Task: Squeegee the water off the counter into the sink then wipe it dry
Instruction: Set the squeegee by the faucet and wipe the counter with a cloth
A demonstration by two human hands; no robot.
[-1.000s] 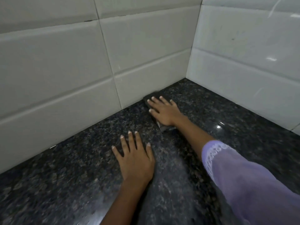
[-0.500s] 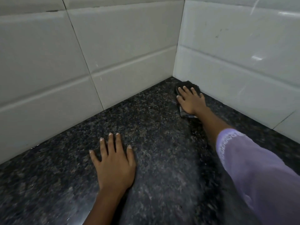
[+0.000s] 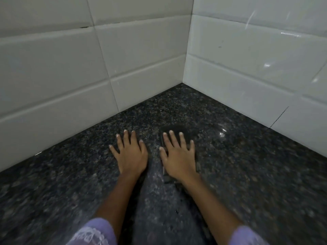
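A dark cloth [image 3: 175,130] lies flat on the black speckled granite counter [image 3: 247,170], mostly hidden under my right hand [image 3: 178,156]. That hand presses on it with straight, spread fingers. Just to its left, my left hand [image 3: 130,154] rests palm down on the bare counter, fingers spread and holding nothing. A duller streak runs on the stone between my forearms. No sink and no squeegee are in view.
White tiled walls [image 3: 70,76] meet in a corner [image 3: 184,82] just beyond my hands and bound the counter at the back and on the right. A small glint [image 3: 222,132] shines on the stone to the right of the cloth.
My right hand has slid the cloth from the wall corner back toward me, ending beside my left hand. The left hand has stayed flat on the counter.
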